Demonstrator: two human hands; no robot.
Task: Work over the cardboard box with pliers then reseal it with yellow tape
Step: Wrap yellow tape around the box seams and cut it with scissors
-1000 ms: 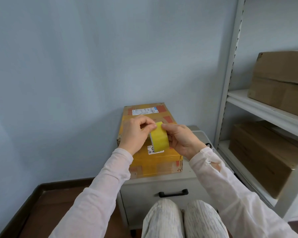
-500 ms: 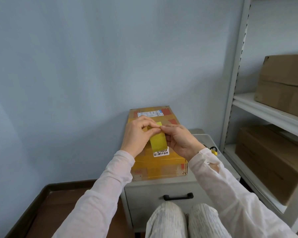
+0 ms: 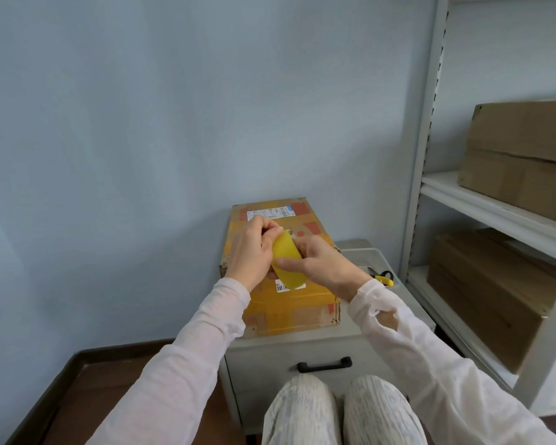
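Note:
A roll of yellow tape (image 3: 289,263) is held up between both hands, above the cardboard box (image 3: 297,308). My right hand (image 3: 323,266) grips the roll, thumb across its outer face. My left hand (image 3: 250,248) pinches at the roll's top edge, where the tape end sits. The box lies lengthwise on a grey cabinet (image 3: 318,348) against the wall. Its top is covered in yellow tape, with white labels at both ends. The pliers (image 3: 382,277), with yellow handles, lie on the cabinet right of the box, partly hidden by my right wrist.
The cabinet has a drawer with a black handle (image 3: 325,364). A white metal shelf unit (image 3: 426,155) stands at the right with brown cardboard boxes (image 3: 520,159) on two levels. The blue wall is right behind the box. My knees sit below the drawer.
The roll has tilted in my hands, and my right thumb now lies across its face. My left fingers have kept picking at its top edge. The view has shifted slightly left.

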